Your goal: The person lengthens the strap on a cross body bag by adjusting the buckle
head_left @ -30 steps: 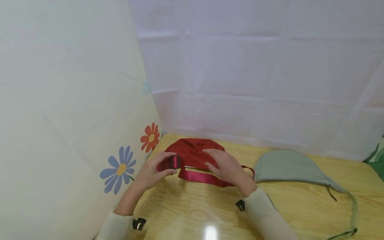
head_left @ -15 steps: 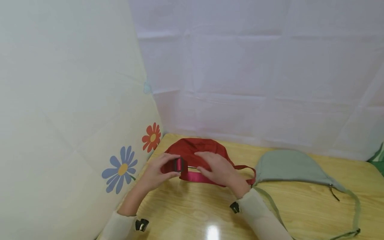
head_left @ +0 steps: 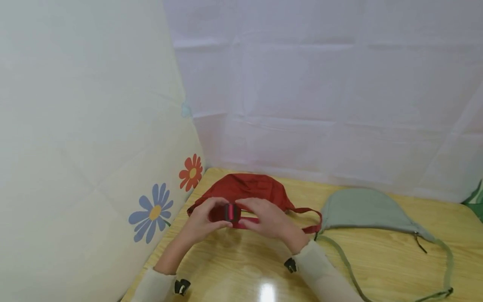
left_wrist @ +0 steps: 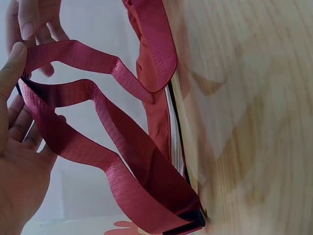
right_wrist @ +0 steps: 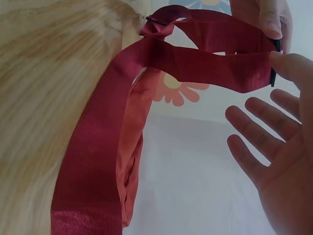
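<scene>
A red waist bag (head_left: 249,186) lies at the back left of the table, its crimson strap (left_wrist: 132,137) looped up toward both hands. My left hand (head_left: 203,222) holds a black strap slider (head_left: 231,212) between thumb and fingers, with the webbing threaded through it. Close on the slider's right side is my right hand (head_left: 268,220). In the right wrist view its thumb (right_wrist: 293,63) reaches the strap's edge beside the slider, while the other fingers are spread. A second black slider (left_wrist: 186,223) sits on the strap lower down, near the table.
A grey-green waist bag (head_left: 364,209) lies to the right, its strap (head_left: 447,264) trailing toward the front. A white cloth (head_left: 286,84) hangs behind the wooden table (head_left: 234,264). On the left stands a pale panel (head_left: 94,126) with printed flowers.
My left hand has carried the slider a little to the right. My right hand has moved left and lower, from over the red bag to beside the slider.
</scene>
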The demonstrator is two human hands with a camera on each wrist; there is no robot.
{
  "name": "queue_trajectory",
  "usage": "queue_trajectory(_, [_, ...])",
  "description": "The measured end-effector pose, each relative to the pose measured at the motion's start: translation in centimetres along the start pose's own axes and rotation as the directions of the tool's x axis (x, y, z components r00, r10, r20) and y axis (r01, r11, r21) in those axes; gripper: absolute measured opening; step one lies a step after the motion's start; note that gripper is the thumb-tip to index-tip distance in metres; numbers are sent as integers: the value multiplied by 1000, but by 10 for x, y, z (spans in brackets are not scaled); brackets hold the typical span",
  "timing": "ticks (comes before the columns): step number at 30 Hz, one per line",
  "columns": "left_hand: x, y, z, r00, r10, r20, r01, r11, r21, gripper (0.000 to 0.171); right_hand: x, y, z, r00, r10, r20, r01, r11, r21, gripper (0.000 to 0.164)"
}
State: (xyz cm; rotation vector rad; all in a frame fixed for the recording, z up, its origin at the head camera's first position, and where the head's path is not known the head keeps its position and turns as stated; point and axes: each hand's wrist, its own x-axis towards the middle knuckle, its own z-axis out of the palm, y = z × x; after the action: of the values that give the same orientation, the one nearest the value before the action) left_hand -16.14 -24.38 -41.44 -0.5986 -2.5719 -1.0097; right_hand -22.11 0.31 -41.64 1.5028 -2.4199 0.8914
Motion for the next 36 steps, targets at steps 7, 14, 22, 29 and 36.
queue_trajectory(7, [-6, 0, 4, 1000, -1, 28, 1, 1000, -9, 57, -1, -2, 10, 1000, 15, 26, -17, 997, 69, 48])
queue_trajectory(14, [-11, -3, 6, 998, 46, 44, -44, 998, -45, 60, -4, -4, 18, 998, 27, 59, -37, 984, 177, 50])
queue_trajectory(22, [-14, -15, -8, 993, 56, 107, -43, 992, -122, 36, -5, -9, 31, 996, 19, 88, -45, 951, 305, 43])
queue_trajectory(29, [-1, -36, -43, 995, -97, -6, 96, 994, -51, 26, -2, -16, 40, 987, 13, 160, -39, 986, 161, 38])
queue_trajectory(36, [12, -60, -51, 981, -193, 26, 191, 980, 58, 33, -7, -29, 48, 952, 3, 306, -17, 999, 45, 30])
